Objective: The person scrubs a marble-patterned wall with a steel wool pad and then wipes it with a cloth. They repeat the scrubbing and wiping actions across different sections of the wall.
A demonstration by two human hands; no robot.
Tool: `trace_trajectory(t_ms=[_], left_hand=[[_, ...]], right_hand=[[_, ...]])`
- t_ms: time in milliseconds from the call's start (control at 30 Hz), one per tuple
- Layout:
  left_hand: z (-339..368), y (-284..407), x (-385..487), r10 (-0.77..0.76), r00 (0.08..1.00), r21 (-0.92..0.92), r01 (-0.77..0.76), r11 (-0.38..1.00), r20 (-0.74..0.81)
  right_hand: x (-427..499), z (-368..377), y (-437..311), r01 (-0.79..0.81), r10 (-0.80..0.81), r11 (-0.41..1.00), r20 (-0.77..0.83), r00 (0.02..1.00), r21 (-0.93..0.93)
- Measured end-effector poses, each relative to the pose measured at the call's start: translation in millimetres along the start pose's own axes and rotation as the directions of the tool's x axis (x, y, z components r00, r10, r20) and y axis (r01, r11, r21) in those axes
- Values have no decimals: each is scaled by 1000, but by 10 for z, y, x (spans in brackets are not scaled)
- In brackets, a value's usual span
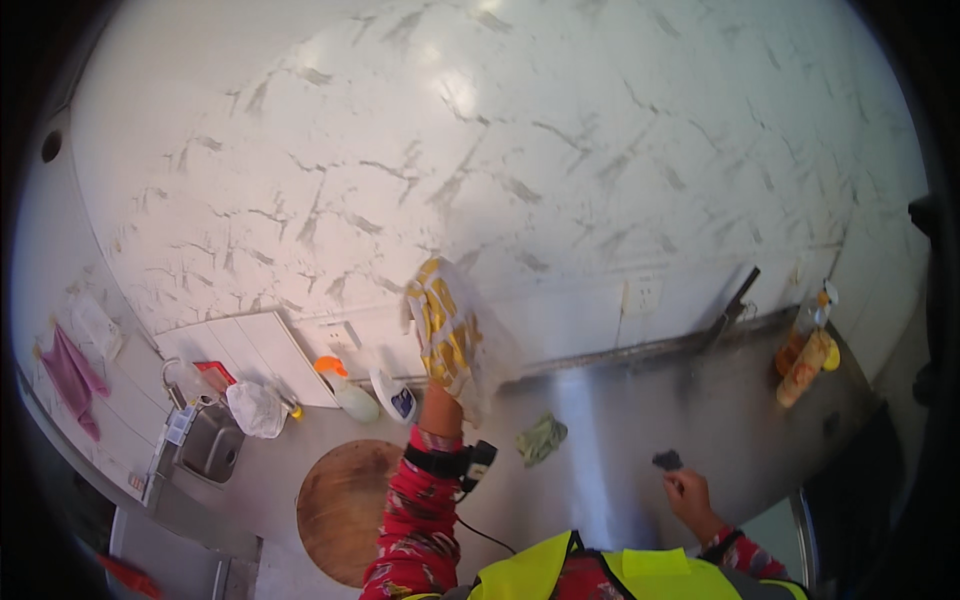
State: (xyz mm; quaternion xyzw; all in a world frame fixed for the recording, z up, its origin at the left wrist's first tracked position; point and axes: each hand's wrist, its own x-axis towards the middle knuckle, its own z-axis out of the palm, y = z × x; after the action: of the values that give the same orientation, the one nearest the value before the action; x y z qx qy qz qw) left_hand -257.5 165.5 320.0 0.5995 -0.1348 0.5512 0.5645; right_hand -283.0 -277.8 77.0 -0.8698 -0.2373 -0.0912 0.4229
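Observation:
My left hand (pixel 444 401) is raised towards the marbled wall, mostly hidden by the crumpled yellow-and-white plastic bag or wrap (pixel 442 319) it holds. A translucent, blurred part of that wrap hangs to its right. Low over the steel countertop (pixel 607 427), my right hand (pixel 688 499) has its fingers curled. A small dark scrap (pixel 666 459) is at its fingertips; whether they grip it I cannot tell. Between the two hands a crumpled green cloth (pixel 541 439) lies on the steel. A round wooden chopping board (pixel 349 510) sits beneath my left forearm.
Behind the board stand an orange-topped spray bottle (pixel 349 390) and a white bottle (pixel 392 396). A small sink (pixel 210 444) is at left, with a white plastic bag (pixel 256 409) beside it. Bottles (pixel 806 364) stand at the far right. A dark bar (pixel 731 309) leans against the wall.

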Motion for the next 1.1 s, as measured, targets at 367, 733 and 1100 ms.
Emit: trace_trajectory(t_ms=[367, 733, 1100], left_hand=[[-292, -1494, 1300, 143, 953, 769, -301, 564, 268], [805, -1107, 3086, 134, 912, 817, -408, 408, 389], [1186, -517, 2605, 182, 599, 598, -799, 67, 780]], right_hand=[[-542, 320, 986, 17, -15, 949, 8, 1000, -315], [-566, 560, 1100, -165, 113, 892, -145, 983, -420], [-525, 668, 1077, -153, 15, 844, -262, 965, -514]])
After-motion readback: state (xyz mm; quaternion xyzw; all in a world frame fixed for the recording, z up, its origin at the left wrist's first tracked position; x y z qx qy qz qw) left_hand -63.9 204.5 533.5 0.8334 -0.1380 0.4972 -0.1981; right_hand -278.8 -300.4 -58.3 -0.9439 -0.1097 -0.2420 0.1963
